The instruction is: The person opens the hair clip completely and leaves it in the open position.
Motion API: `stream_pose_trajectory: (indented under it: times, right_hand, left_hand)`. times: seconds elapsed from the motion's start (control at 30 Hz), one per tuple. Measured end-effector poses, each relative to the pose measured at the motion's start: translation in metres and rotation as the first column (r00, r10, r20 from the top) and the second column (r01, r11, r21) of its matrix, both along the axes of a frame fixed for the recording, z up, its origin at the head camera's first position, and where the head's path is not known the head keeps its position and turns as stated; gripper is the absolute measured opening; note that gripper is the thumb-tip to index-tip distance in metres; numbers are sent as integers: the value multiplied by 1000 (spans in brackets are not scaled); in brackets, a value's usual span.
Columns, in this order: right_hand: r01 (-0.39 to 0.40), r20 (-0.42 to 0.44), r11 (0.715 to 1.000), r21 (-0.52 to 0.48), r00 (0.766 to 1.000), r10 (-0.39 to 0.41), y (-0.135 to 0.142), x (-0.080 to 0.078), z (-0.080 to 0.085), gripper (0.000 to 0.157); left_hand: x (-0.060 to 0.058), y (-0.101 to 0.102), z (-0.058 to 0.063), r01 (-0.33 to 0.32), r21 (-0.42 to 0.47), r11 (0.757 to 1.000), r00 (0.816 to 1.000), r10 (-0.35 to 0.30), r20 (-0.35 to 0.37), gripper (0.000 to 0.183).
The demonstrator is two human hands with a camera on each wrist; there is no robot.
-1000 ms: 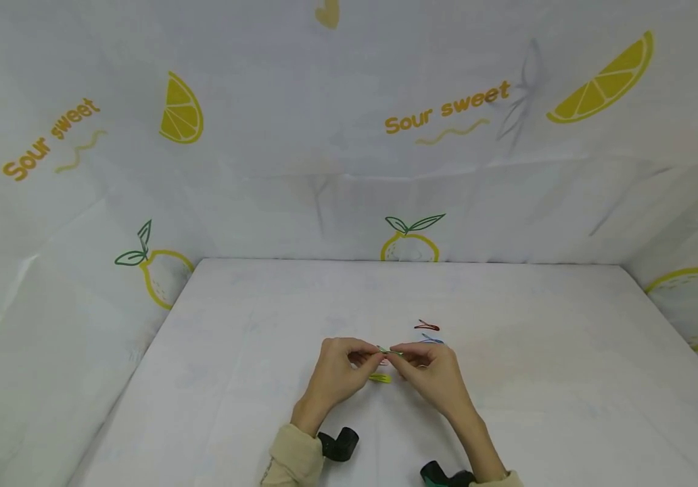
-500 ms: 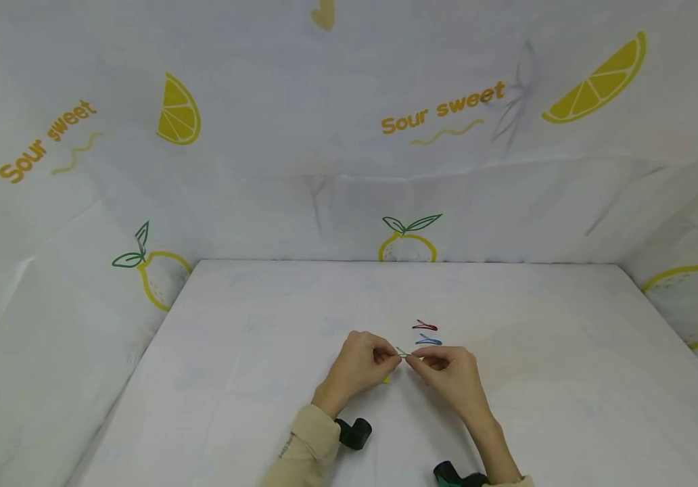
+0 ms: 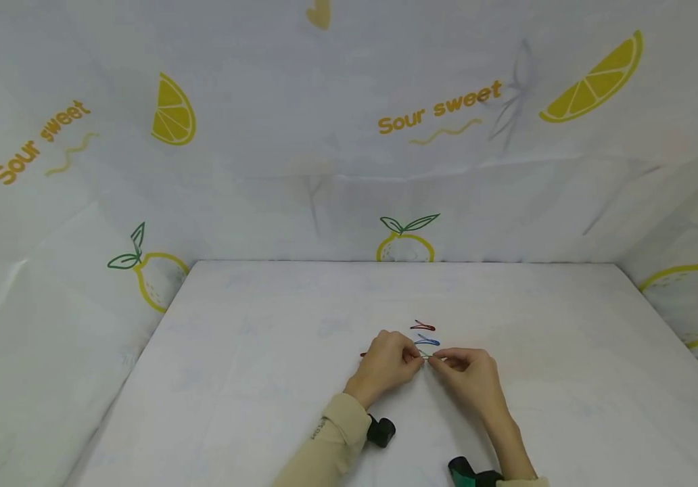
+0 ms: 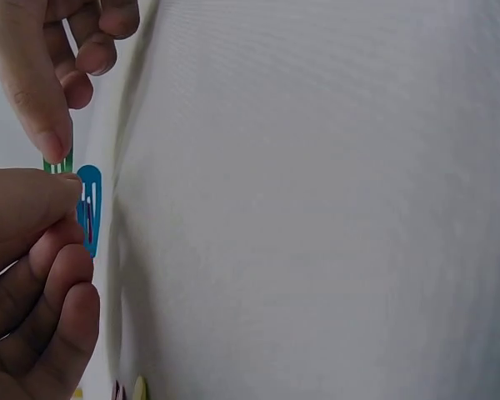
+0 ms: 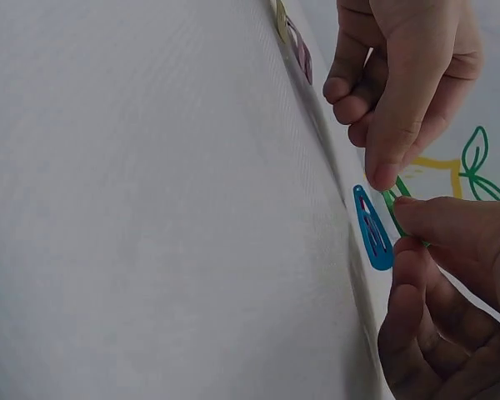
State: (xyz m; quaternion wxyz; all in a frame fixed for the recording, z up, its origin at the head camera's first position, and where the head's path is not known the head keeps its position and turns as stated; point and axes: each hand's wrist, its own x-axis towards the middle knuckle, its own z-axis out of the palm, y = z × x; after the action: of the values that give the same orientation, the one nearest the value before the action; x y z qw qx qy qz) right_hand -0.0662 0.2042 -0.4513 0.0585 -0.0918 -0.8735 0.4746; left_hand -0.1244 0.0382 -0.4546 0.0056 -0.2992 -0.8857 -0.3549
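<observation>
Both hands meet over the table, pinching one green snap hair clip (image 5: 389,200) between them, thumb against fingers. My left hand (image 3: 388,362) grips one end, and my right hand (image 3: 471,379) has the other; fingertips cover much of the clip. Just beyond the fingers lies a blue snap hair clip (image 3: 428,341), its prong raised. Farther back is a dark red hair clip (image 3: 423,326), also sprung apart. In the right wrist view, a yellowish clip (image 5: 281,21) and a pinkish clip (image 5: 300,58) lie beyond the left hand.
The white-covered table (image 3: 264,304) backs onto a white sheet (image 3: 251,135) printed with lemons. A small dark red bit (image 3: 363,354) shows left of the left hand. Black wrist devices (image 3: 381,431) hang under the forearms, close to the tabletop.
Both hands have shifted to the right, carrying the green hair clip along. The yellow clip seen below them earlier is now hidden in the head view, and a dark red bit shows at the left.
</observation>
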Motion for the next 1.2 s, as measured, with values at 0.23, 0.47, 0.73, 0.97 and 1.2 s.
stream_pose_trajectory:
  times: [0.23, 0.47, 0.73, 0.97, 1.2]
  right_hand:
    - [35, 19, 999, 22, 999, -36, 5, -3, -3, 15]
    - [52, 41, 998, 28, 998, -53, 6, -6, -5, 18]
    - [67, 39, 997, 50, 997, -69, 6, -7, -8, 18]
    - [76, 34, 994, 76, 996, -78, 6, -8, -11, 18]
    - [74, 38, 994, 81, 996, -78, 6, -8, -11, 17]
  left_hand:
    - [-1, 9, -7, -35, -18, 999, 997, 34, -62, 9]
    - [-2, 11, -9, -52, -3, 999, 996, 52, -67, 9]
    - [-4, 13, -8, -74, -16, 997, 997, 74, -3, 9]
    - [-6, 13, -10, -84, -16, 996, 996, 84, 7, 9]
    - [-5, 13, -9, -81, -7, 997, 996, 82, 21, 8]
